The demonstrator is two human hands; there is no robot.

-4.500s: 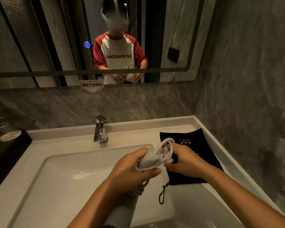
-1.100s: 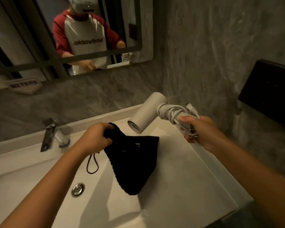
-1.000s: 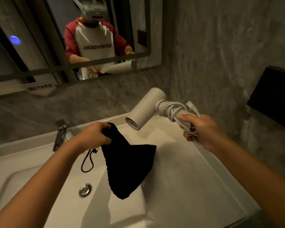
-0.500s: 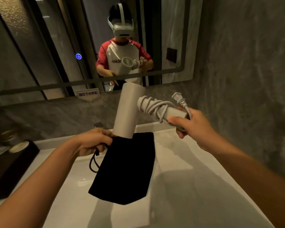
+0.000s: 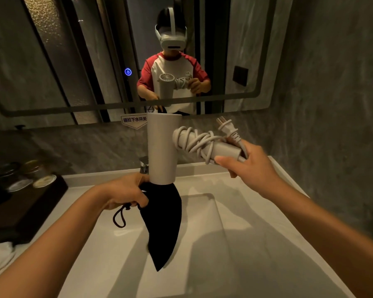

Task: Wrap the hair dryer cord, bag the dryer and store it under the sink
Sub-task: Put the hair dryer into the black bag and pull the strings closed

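— What were the fingers doing?

— Right hand was curled round the handle of the hair dryer, pinning the wound cord, the plug sticking up. Left hand pinched the black bag at its mouth, over the sink.

— Anything nearby?

— A dark tray sat on the left and the mirror above; the barrel's lower end was hidden in the bag and covered most of the faucet.

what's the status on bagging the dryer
Left hand holds bag mouth. Right hand grips dryer handle, cord wrapped. Barrel tip at bag opening, mostly out. Nothing blocking.
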